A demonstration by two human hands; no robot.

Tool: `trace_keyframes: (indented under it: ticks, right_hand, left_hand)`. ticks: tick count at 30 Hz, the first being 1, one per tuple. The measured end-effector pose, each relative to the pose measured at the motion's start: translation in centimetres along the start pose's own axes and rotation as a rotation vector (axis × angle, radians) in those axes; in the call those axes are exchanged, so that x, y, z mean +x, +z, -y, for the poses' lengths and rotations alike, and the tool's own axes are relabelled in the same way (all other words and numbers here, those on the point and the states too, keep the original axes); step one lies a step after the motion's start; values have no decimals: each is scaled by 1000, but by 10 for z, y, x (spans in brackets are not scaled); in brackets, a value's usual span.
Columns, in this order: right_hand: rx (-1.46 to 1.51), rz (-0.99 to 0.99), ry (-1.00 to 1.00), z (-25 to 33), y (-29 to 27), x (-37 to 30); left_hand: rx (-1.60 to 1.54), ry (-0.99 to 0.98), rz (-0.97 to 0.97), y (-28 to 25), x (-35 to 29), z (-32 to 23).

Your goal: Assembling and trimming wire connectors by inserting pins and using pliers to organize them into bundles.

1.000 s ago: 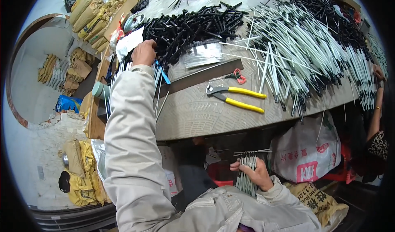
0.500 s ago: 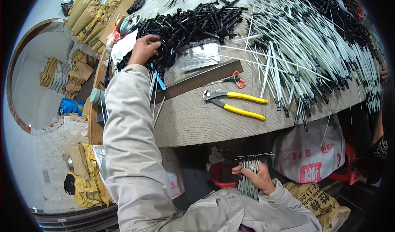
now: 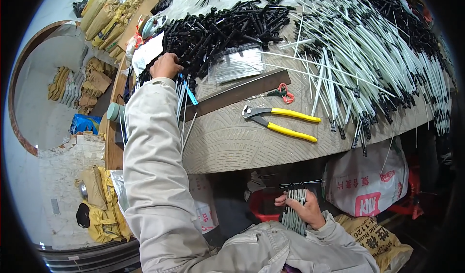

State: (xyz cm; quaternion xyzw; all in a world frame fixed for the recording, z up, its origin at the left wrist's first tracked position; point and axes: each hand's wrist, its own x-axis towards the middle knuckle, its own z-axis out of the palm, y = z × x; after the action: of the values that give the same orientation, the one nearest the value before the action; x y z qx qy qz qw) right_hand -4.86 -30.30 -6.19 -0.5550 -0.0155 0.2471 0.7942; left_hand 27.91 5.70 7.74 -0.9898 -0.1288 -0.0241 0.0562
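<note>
My left hand (image 3: pixel 165 66) is over the left end of a heap of black plastic fittings (image 3: pixel 227 31), its fingers curled down. What it grips, if anything, is hidden. Thin white rods (image 3: pixel 183 103) and a blue strip (image 3: pixel 190 93) stand just beside its wrist. Low in front of my body, my right hand (image 3: pixel 310 209) is closed around a bundle of white rods (image 3: pixel 293 217). The thumb lies across the bundle, and thin dark rods stick out sideways at its top.
Yellow-handled pincers (image 3: pixel 290 123), red-handled snips (image 3: pixel 286 94), a metal angle bar (image 3: pixel 242 91) and a clear bag of thin white pieces (image 3: pixel 237 66) lie on the table (image 3: pixel 227 149). Many white rods with black ends (image 3: pixel 368 65) cover its right side. A white sack (image 3: pixel 363 176) stands below.
My left hand has drawn back toward me and slightly left across the black fittings. My right hand keeps hold of its bundle. At the far right, another person's hand has left the view.
</note>
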Motion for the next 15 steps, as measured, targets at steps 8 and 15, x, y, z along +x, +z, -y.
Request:
trace_keyframes:
  ticks: [8,15]
  right_hand:
    - [-2,-7,0,1,1,4]
    - [42,0,-7,2,7,4]
  left_hand:
    - [50,-7,-12,-7,-11,-26]
    - [-59,157,326,9,17,-1]
